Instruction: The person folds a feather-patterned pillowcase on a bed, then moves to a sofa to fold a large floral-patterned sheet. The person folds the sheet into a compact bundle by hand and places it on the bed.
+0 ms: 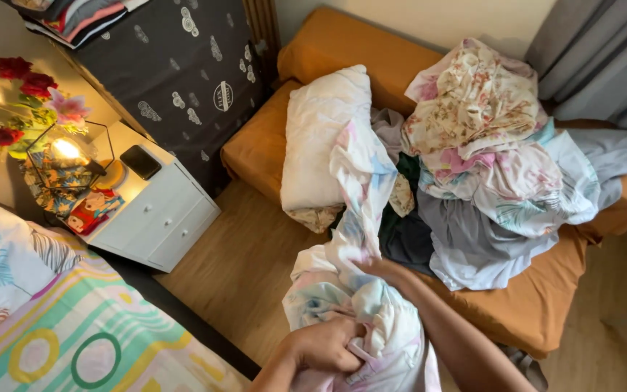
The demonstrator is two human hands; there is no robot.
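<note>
An orange sofa [270, 145] is carrying a heap of crumpled laundry [488, 160] toward its right end, with a white pillow [321, 138] lying along its left edge. The left hand [324, 345] is clenching a pastel floral sheet [361, 218] above the wooden floor [234, 276]; the right hand [379, 268] is pinching the sheet higher, just beside the sofa's front edge.

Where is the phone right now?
In the head view, the phone lies at the left on the white nightstand, right of the lit lamp and below the red flowers.
</note>
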